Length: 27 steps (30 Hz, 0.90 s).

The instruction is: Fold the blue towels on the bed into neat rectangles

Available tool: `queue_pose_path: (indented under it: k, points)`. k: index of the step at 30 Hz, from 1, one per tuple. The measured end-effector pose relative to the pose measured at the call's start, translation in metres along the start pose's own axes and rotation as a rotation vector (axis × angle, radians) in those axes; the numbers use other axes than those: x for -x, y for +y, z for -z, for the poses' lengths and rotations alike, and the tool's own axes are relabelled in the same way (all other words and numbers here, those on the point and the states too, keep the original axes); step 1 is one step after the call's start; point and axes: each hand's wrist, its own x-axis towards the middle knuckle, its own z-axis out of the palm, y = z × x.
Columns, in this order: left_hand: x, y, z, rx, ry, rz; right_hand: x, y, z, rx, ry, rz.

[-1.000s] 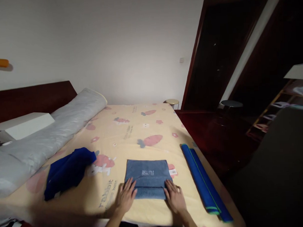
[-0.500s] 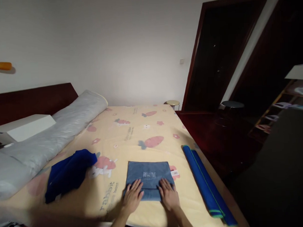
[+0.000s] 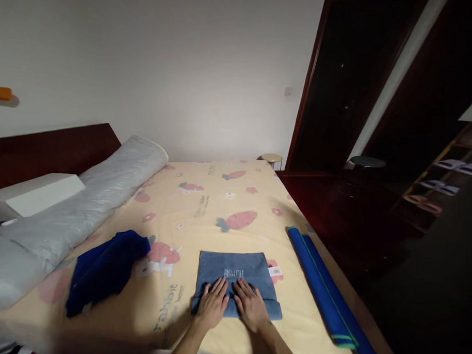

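A folded grey-blue towel (image 3: 239, 272) with white lettering and a small tag lies on the yellow bed sheet (image 3: 206, 209) near the bed's front edge. My left hand (image 3: 213, 304) and my right hand (image 3: 251, 305) rest flat on the towel's near half, side by side, fingers stretched out and pointing away from me. Neither hand holds anything.
A crumpled dark blue cloth (image 3: 103, 269) lies to the left. A rolled blue mat (image 3: 325, 290) lies along the bed's right edge. A long grey bolster (image 3: 78, 208) and a white box (image 3: 35, 192) sit by the dark headboard. A dark wardrobe and shelves stand to the right.
Both hands slid from the towel's outer front corners inward toward its middle, and lie close together on it now.
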Motion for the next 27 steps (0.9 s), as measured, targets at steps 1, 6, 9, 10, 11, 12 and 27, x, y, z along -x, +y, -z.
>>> queue_pose_path:
  k: [1, 6, 9, 10, 11, 12, 27]
  points:
    - [0.002, -0.006, 0.001, -0.013, 0.000, 0.008, 0.001, 0.007, 0.000, 0.013, 0.008, -0.038]
    - [0.023, -0.062, 0.012, -0.004, 0.027, 0.046, 0.017, 0.049, 0.005, 0.062, 0.082, -0.129]
    - [0.019, -0.076, 0.012, -0.014, 0.015, 0.147, 0.018, 0.046, 0.008, 0.049, 0.070, -0.062]
    - [0.013, -0.074, 0.011, -0.025, 0.015, 0.189, 0.015, 0.040, 0.008, 0.039, 0.056, -0.034]
    - [0.006, -0.071, 0.009, -0.035, 0.016, 0.229, 0.011, 0.033, 0.007, 0.029, 0.036, -0.009]
    - [-0.001, -0.067, 0.007, -0.044, 0.016, 0.265, 0.007, 0.027, 0.006, 0.020, 0.009, 0.009]
    - [-0.035, -0.026, 0.005, -0.071, 0.056, 0.027, -0.001, 0.017, 0.006, -0.017, -0.010, 0.081]
